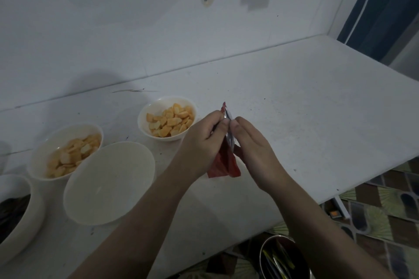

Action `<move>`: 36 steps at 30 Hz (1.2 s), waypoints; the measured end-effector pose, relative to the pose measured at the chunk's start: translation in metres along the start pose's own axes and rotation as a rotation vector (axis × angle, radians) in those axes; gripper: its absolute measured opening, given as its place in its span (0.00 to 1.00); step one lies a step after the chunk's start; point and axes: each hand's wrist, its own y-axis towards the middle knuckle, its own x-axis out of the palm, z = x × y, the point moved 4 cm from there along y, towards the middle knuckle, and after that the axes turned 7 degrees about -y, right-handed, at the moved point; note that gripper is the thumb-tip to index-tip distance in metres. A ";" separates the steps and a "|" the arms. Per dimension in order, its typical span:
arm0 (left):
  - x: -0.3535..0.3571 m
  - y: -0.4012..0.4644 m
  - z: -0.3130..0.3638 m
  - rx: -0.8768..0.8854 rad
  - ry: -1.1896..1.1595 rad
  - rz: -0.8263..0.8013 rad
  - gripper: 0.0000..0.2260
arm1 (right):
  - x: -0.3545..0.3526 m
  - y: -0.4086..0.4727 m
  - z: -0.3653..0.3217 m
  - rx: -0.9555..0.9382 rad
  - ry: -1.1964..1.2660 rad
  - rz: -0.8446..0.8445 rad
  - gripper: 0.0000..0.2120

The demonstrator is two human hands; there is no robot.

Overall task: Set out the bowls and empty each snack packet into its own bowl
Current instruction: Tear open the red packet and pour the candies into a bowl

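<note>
Left hand (204, 140) and right hand (251, 145) both pinching top edge of red snack packet (223, 163), fingers curled, above table (294, 108), empty bowl (108, 183) nearby.

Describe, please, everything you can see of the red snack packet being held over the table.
The red snack packet is a small, crinkled foil-like pouch, red outside with a silvery inner face showing at its top. It hangs roughly upright above the white table, right of the empty bowl. The left hand and right hand each pinch its top edge, apparently tearing or spreading it. Whether it holds anything is hidden.
</note>
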 end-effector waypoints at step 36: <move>-0.024 -0.004 0.015 -0.367 0.121 0.056 0.16 | -0.003 0.009 -0.039 -0.058 -0.711 -0.052 0.20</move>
